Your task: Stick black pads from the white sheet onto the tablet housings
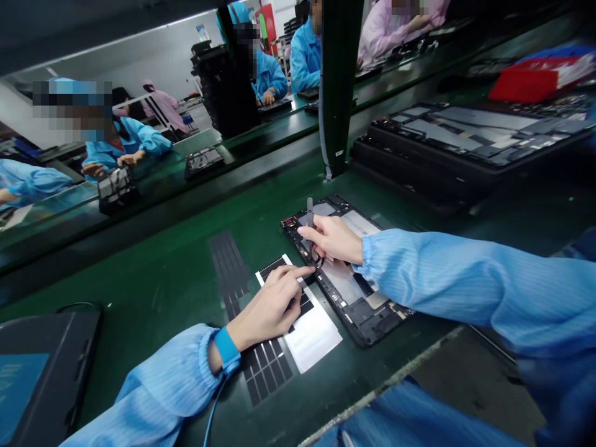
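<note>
An opened tablet lies on the green bench with its inner parts showing. My right hand is above it, closed around dark tweezers whose curved tips reach the tablet's left edge. My left hand rests over a white sheet with black strips, holding nothing that I can see. Its index finger stretches to the tablet's edge beside the tweezer tips; the other fingers are bent. Beneath that hand, a clear sheet of black adhesive-looking strips lies flat. A blue wristband with a cord circles my left wrist.
Stacked black trays with tablet parts stand at the right, near a red bin. A green post rises behind the tablet. A dark case lies at left. Several co-workers sit across the line.
</note>
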Tool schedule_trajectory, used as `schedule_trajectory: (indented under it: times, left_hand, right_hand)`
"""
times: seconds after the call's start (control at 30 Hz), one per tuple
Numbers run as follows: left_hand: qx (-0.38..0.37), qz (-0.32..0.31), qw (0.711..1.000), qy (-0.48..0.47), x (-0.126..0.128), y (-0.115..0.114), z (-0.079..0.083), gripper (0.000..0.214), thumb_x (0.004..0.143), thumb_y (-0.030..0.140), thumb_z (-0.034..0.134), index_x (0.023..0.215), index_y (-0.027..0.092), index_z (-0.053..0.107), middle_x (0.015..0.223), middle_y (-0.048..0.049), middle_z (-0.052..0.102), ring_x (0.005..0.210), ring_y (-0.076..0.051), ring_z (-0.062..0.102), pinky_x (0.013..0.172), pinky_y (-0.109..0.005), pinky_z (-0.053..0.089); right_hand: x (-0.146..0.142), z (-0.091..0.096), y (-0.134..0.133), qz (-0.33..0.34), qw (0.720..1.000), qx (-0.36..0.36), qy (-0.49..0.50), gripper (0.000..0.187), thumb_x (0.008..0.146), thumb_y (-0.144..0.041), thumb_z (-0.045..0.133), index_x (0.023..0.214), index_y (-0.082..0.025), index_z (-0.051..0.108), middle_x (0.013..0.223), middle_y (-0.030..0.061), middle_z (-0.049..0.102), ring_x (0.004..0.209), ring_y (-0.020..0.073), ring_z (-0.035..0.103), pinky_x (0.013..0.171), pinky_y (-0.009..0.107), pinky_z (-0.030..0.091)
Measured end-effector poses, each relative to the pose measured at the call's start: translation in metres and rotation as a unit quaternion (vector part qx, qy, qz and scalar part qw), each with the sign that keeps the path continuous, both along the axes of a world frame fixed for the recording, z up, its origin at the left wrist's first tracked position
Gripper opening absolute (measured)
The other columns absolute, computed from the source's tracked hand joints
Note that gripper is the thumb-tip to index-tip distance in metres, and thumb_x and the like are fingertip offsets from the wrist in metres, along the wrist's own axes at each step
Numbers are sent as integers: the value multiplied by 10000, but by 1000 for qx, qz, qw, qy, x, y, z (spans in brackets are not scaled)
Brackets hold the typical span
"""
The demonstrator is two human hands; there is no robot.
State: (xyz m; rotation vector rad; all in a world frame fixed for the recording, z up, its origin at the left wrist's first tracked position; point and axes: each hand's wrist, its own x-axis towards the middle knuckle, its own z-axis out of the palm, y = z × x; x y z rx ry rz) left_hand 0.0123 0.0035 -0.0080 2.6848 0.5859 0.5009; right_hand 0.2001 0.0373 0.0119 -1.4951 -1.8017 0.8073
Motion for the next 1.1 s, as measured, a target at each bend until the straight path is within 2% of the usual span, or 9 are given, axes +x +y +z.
schedule_trajectory:
  times: [0.27, 0.6, 0.73, 0.83, 0.93, 1.1]
  left_hand:
    - [-9, -13, 1000, 18, 0, 0, 0, 186, 719, -8, 365, 742, 175, 340, 1264, -59, 414, 1097, -213, 351, 913, -409, 366]
    - [-1, -10, 1000, 26, 3, -2, 0, 212, 708, -27, 362, 723, 172, 289, 1247, -45, 425, 1008, -191, 384, 881, -373, 384]
    - [31, 0, 998, 47, 4, -5, -1, 195, 722, -16, 357, 738, 171, 303, 1250, -60, 420, 1001, -195, 395, 861, -381, 395]
    - [60, 25, 995, 70, 5, -5, -4, 186, 716, -8, 360, 766, 166, 318, 1311, -103, 344, 1069, -221, 374, 899, -410, 378]
    - [83, 41, 992, 80, 6, -4, -6, 181, 711, -3, 359, 786, 158, 329, 1350, -139, 274, 1129, -239, 343, 933, -419, 365]
    - [143, -19, 984, 102, 8, -9, -4, 174, 709, -4, 369, 802, 143, 369, 1276, -135, 386, 1050, -237, 407, 902, -383, 410]
  right_hand:
    - [0, 1, 0, -5, 1000, -29, 4, 260, 861, -316, 420, 652, -164, 397, 398, -55, 459, 301, 65, 413, 386, 188, 315]
    - [0, -1, 0, 1, 1000, -12, -9, 243, 861, -284, 424, 654, -157, 407, 410, -56, 462, 342, 59, 427, 452, 186, 337]
    - [0, -4, 1, 11, 1000, 10, 11, 199, 859, -276, 425, 697, -160, 420, 408, -67, 448, 348, 62, 426, 454, 185, 340]
    - [-1, -6, 2, 5, 999, 37, 31, 166, 855, -268, 428, 727, -164, 413, 401, -78, 430, 339, 60, 418, 432, 178, 334]
    - [-1, -7, 3, -4, 998, 33, 50, 169, 856, -272, 427, 726, -165, 403, 389, -80, 418, 320, 57, 409, 393, 167, 325]
    - [-1, -8, 3, -6, 996, -4, 88, 154, 857, -291, 420, 765, -168, 425, 377, -76, 420, 264, 60, 375, 291, 155, 289]
